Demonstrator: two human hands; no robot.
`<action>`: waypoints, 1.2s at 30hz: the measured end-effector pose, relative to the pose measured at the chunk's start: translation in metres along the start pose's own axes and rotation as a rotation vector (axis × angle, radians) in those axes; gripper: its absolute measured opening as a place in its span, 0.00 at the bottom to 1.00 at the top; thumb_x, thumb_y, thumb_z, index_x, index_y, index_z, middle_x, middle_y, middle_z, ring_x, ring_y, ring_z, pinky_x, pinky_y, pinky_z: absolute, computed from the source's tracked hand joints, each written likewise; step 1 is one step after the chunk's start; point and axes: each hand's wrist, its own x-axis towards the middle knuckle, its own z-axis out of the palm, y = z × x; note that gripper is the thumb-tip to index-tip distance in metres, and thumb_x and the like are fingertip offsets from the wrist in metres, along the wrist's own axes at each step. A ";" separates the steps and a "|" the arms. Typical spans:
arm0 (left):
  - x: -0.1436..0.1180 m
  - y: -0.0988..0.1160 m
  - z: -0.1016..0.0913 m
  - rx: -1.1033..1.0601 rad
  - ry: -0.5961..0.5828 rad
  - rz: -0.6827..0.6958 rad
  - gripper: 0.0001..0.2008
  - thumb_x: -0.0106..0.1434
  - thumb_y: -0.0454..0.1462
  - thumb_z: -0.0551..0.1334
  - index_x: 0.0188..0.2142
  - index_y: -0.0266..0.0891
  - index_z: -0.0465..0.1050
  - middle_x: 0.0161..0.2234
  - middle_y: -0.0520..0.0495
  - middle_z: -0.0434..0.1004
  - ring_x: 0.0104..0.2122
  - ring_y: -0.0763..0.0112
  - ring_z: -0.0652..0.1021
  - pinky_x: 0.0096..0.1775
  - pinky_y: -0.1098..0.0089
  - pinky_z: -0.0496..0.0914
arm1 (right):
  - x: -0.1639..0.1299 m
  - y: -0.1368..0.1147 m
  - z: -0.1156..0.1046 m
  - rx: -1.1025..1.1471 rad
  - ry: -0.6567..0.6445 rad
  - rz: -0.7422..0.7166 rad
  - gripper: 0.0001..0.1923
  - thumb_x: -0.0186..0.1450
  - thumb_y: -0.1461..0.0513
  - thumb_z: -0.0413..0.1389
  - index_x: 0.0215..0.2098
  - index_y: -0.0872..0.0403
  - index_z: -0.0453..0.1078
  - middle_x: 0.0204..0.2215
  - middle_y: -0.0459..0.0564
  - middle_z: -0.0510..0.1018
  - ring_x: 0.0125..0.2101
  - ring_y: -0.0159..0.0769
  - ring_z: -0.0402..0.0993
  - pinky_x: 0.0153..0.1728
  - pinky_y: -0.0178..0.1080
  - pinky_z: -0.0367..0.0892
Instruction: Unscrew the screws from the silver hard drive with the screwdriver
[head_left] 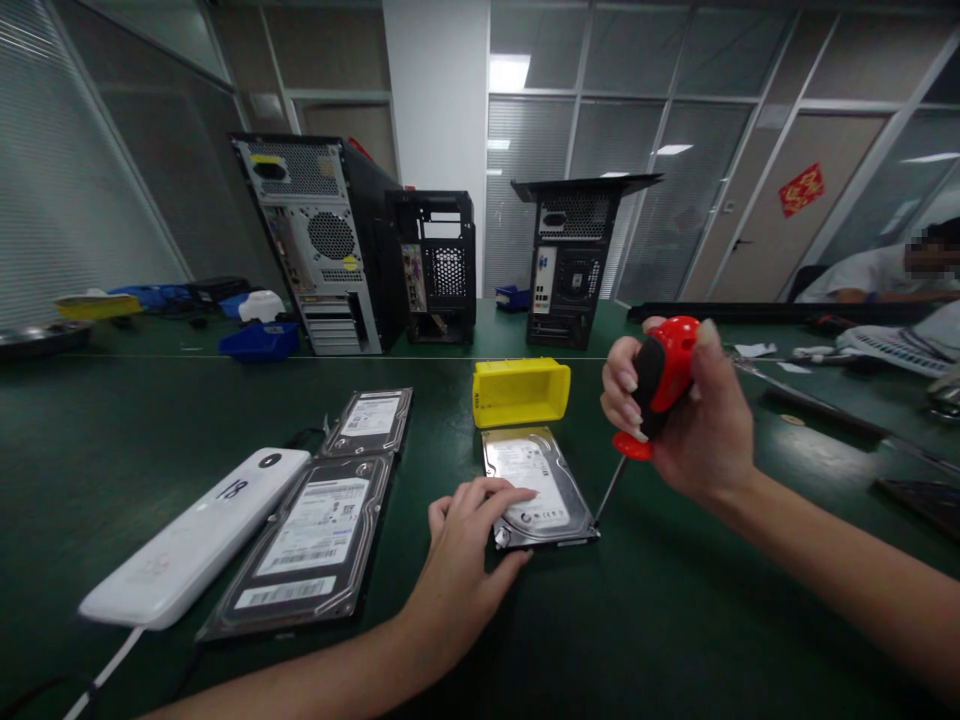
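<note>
- far across the green tabletop (187,410), before glass partitions (525,135): three computer cases (322,235) standing in a spread-out row, with a person (855,265) at the far right.
- near the middle, lying flat with label up: a hard drive (532,465), just on the near side of a yellow bin (517,395).
- to the left: two more drives (315,530) laid end to end, beside a white device (202,530) marked 18.
- holding the hard drive down with the left hand (469,530), with fingers over the label and thumb at the near edge.
- gripping a red-and-black screwdriver (682,350) in the right hand (701,430), closed round the handle, with tip down at the drive's near right corner.
- by that pose, probably at the step of working a corner screw; too small to tell whether seated in a screw head.
- calling next for a pinned drive, a handle squared over the tip, and firm pressure before any twist.
</note>
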 end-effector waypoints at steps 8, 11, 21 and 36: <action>-0.001 0.000 0.001 -0.006 0.004 0.004 0.24 0.56 0.27 0.62 0.51 0.48 0.67 0.50 0.48 0.69 0.53 0.58 0.66 0.50 0.59 0.56 | -0.001 -0.001 0.001 -0.015 0.045 0.024 0.22 0.67 0.50 0.41 0.35 0.54 0.70 0.27 0.47 0.67 0.21 0.28 0.64 0.19 0.33 0.61; -0.001 0.001 0.000 -0.006 0.001 -0.001 0.24 0.56 0.27 0.62 0.50 0.48 0.67 0.50 0.48 0.69 0.53 0.58 0.66 0.50 0.58 0.56 | -0.003 -0.001 0.002 0.005 -0.003 0.009 0.23 0.66 0.47 0.40 0.37 0.52 0.69 0.23 0.46 0.65 0.17 0.28 0.61 0.15 0.33 0.56; 0.000 0.000 0.001 -0.017 0.008 0.004 0.24 0.56 0.27 0.61 0.50 0.48 0.67 0.50 0.49 0.69 0.52 0.59 0.66 0.50 0.59 0.56 | -0.005 -0.002 0.007 -0.086 0.039 0.025 0.15 0.62 0.48 0.51 0.34 0.50 0.68 0.26 0.46 0.67 0.18 0.28 0.62 0.15 0.32 0.59; -0.001 0.000 0.000 -0.015 0.001 0.002 0.23 0.57 0.28 0.61 0.51 0.49 0.67 0.51 0.49 0.69 0.53 0.59 0.66 0.50 0.59 0.55 | -0.006 -0.002 0.010 -0.151 0.024 0.067 0.16 0.59 0.49 0.55 0.29 0.52 0.59 0.21 0.42 0.64 0.14 0.25 0.58 0.12 0.30 0.53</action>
